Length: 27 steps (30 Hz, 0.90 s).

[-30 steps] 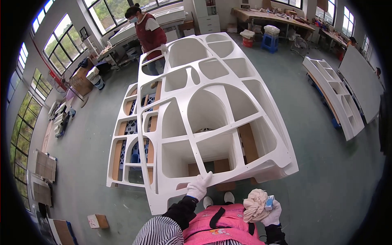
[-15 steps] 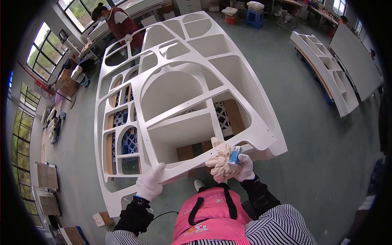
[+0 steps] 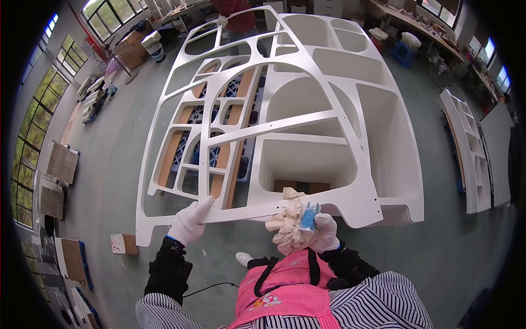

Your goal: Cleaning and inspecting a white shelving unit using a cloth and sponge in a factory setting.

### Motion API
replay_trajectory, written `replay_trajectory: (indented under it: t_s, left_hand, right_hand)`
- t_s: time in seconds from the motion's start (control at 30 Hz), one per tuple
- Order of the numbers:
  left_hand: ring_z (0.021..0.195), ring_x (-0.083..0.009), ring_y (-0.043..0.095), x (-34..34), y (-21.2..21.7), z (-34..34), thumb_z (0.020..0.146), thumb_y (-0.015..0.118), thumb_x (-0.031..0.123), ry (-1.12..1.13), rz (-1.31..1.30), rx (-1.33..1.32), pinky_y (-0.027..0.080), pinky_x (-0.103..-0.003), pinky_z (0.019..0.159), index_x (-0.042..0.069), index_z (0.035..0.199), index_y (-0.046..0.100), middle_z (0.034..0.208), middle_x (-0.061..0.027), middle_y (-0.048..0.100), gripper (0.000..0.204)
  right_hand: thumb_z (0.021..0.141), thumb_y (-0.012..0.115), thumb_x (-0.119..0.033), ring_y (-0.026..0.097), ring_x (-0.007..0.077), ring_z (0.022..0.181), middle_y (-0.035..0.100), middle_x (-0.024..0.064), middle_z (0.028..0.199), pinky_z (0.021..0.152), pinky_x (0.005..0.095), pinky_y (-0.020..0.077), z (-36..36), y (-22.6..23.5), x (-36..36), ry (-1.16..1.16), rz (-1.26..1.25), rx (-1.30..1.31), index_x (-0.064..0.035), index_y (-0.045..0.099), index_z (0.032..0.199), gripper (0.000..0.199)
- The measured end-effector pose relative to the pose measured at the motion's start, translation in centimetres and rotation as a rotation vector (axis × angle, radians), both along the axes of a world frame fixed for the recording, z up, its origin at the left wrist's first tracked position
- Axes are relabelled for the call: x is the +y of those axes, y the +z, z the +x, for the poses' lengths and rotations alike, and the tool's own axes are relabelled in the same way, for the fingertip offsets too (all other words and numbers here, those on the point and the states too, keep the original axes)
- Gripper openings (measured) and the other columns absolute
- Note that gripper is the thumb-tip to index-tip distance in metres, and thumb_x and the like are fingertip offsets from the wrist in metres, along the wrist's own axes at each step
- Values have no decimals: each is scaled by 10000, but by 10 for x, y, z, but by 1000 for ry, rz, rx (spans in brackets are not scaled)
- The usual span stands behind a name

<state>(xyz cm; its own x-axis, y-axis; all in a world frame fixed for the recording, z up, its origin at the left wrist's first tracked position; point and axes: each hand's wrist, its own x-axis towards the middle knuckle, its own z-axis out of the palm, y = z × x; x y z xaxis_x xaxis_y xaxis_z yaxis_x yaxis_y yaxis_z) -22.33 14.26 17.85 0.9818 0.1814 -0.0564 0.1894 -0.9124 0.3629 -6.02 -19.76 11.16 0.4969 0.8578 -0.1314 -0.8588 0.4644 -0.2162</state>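
Note:
A large white panel with many cut-out openings [image 3: 204,164] lies slantwise in front of me, partly over a white cabinet-like body with deep compartments [image 3: 408,164]. My left hand [image 3: 189,223], in a white glove, closes on the panel's near edge at the left. At the near edge's right part, my gloved right hand [image 3: 325,233] holds a bunched cream cloth [image 3: 286,226] together with a small blue block [image 3: 310,216]. The cloth touches the panel's edge; whether my right fingers also grip the panel is hidden.
At the far end a person in dark red [image 3: 241,19] has a gloved hand on the panel. Blue pallets with brown boards [image 3: 235,164] show through the openings. A cardboard box [image 3: 125,244] sits at the left; a long white compartmented piece [image 3: 466,148] stands at the right.
The panel has shifted left relative to the compartmented body, uncovering more of its right side. Both my hands keep their hold. My view has turned left, and the far person's head is out of sight.

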Motion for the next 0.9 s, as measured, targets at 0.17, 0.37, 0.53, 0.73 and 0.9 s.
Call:
replay_trajectory:
  t_s: [0.17,0.37,0.53,0.73,0.9]
  left_hand:
    - [1062,-389,655,123,-33,-72,743,584,-123,9,-128,-56,551,-410,886,136,1392,528,1094,-195,659,701]
    - [1099,-404,635,241,-74,-120,760,599,-56,60,-217,27,530,-431,933,131,1410,492,1182,-217,643,684]
    - [1098,-439,627,318,-126,-128,775,653,103,126,-339,2,509,-450,961,94,1454,426,1192,-243,647,715]
    - [1031,-417,677,415,-189,-98,872,526,503,543,-392,436,508,-488,905,69,1430,478,1075,-246,710,708]
    - [1044,-355,702,505,-229,-58,742,619,506,630,-270,803,531,-449,909,76,1069,750,1082,-195,734,555]
  right_hand:
    - [855,655,-187,621,334,1192,597,198,1317,1067,486,485,-74,6,116,-44,-99,-49,65,463,1364,600]
    - [912,591,-327,576,391,1232,572,235,1329,1092,528,450,-135,12,238,-143,-248,1,35,458,1377,604]
    - [929,580,-366,555,385,1246,552,217,1350,1092,521,443,-147,-25,319,-191,-365,111,22,436,1397,624]
    - [895,619,-361,553,406,1237,540,229,1361,1080,555,442,-165,-82,422,-169,-358,268,18,427,1405,664]
    - [890,627,-355,536,403,1258,534,221,1379,1092,562,425,-175,-140,510,-249,-453,477,0,446,1405,652]
